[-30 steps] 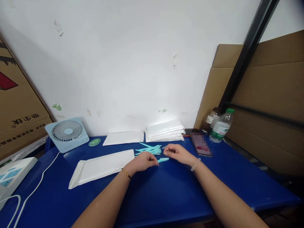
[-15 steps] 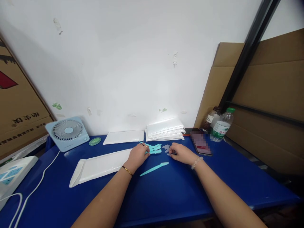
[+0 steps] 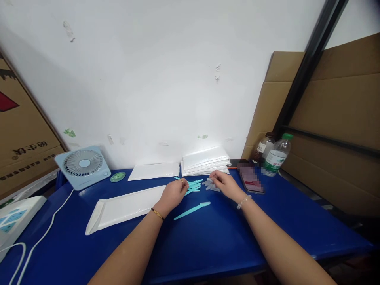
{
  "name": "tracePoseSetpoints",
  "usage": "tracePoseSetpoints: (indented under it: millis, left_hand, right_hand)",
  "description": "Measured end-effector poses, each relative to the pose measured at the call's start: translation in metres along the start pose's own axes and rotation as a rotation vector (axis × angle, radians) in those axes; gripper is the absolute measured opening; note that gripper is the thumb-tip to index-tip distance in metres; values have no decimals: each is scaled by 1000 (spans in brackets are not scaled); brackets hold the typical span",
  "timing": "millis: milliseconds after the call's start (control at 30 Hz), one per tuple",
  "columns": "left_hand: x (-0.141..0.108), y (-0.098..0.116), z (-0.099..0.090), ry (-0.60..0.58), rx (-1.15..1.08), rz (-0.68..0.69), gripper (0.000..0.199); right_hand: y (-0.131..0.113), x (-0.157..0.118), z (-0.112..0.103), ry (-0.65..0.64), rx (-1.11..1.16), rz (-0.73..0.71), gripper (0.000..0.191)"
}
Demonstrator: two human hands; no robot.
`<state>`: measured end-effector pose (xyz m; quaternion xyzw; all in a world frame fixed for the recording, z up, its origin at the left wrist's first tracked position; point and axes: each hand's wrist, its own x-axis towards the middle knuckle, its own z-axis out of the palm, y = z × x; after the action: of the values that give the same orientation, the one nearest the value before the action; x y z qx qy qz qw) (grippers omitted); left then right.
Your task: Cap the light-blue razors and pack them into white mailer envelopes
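My left hand (image 3: 173, 193) is closed in a pinch at the pile of turquoise eyebrow razors (image 3: 194, 187), with a razor between the fingertips, partly hidden by them. A single razor (image 3: 192, 210) lies apart on the blue table, nearer to me. Just right of the pile are several small translucent blade caps (image 3: 212, 187). Over these caps my right hand (image 3: 227, 185) is closed, thumb and forefinger pinching one cap.
A white padded mailer (image 3: 127, 208) lies left of my left hand. Behind are another mailer (image 3: 154, 171) and a stack of mailers (image 3: 204, 161). A blue fan (image 3: 84, 166) stands at left; a phone (image 3: 251, 178) and bottles (image 3: 276, 156) are at right.
My right hand has moved slightly up and left, uncovering more caps, and now pinches one. The left hand's fingers have drawn together and lifted a little at the razor pile.
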<state>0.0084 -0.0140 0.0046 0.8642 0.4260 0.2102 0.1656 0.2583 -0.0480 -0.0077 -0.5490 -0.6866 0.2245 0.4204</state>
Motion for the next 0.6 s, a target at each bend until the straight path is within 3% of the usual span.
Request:
tracePoseSetpoints:
  millis: [133,267,600]
  left_hand:
    - [0,-1,1,7,-60,-9,24]
    - [1,-3,3,7,-118,-6,24]
    - [2,-2,4,-27,-184,40,22]
  right_hand:
    - [0,3,0,31,290,140,33]
    - [-6,3,3,37,498,194,37]
    - [-9,0,20,-94,502,197,38]
